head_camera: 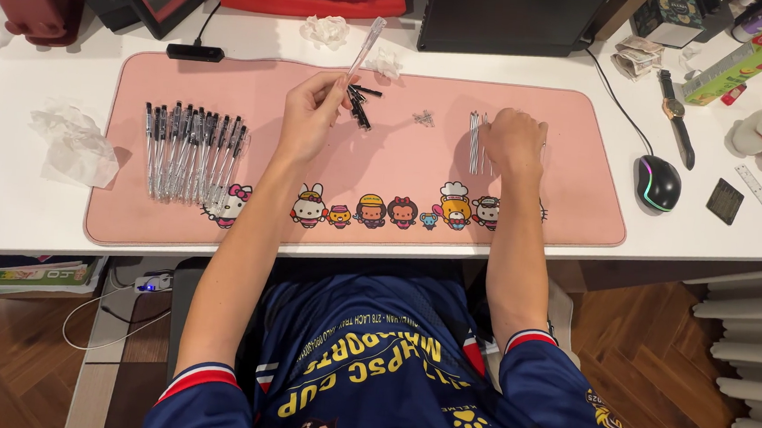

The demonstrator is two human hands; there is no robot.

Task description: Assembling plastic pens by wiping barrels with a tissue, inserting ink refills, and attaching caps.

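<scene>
Both arms bare to the upper arm, reaching forward from the torso, elbows bent slightly outward. Left hand raised, wrist cocked back, palm turned inward; thumb and fingertips pinched together in a tight grip, other fingers curled. Right hand lower, palm down, back of hand facing the camera, fingers curled under and pressed to the surface, knuckles up. Right forearm runs nearly straight up the frame; left forearm angles in from lower left. Hands well apart.

Desk mat: row of pens laid at left; small dark parts far centre; thin refills right of centre; mouse placed right, off mat.
</scene>
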